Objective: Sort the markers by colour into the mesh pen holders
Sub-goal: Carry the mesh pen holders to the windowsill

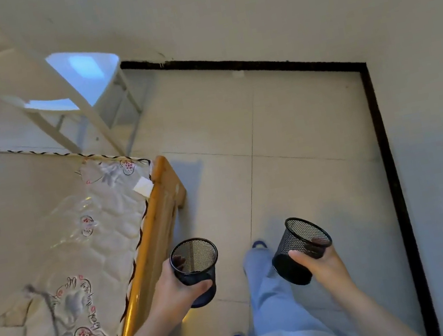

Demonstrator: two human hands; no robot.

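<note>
1. Left hand (176, 289) is gripping the left mesh holder (196, 270), thumb across the near side, fingers wrapped round the far side and showing through the mesh. Holder is sitting nearly upright, mouth up, looks empty.
2. Right hand (321, 264) is gripping the right mesh holder (301, 250), thumb over the near wall. This one is tilting, mouth pointing up and to the right, base toward the person's legs. Also looks empty.
3. Key relation: both holders are being carried in the air over the tiled floor (298, 139), apart from each other, not resting on anything.
4. Bed (50, 242) with its wooden frame (155, 238) is lying to the left; the left hand is the nearer one, just beside the frame edge.
5. Markers: none visible anywhere in view, cannot tell where they are.
6. Judgement: sorting is not yet started; holders likely need setting down upright on a surface first, probably leftward.
</note>
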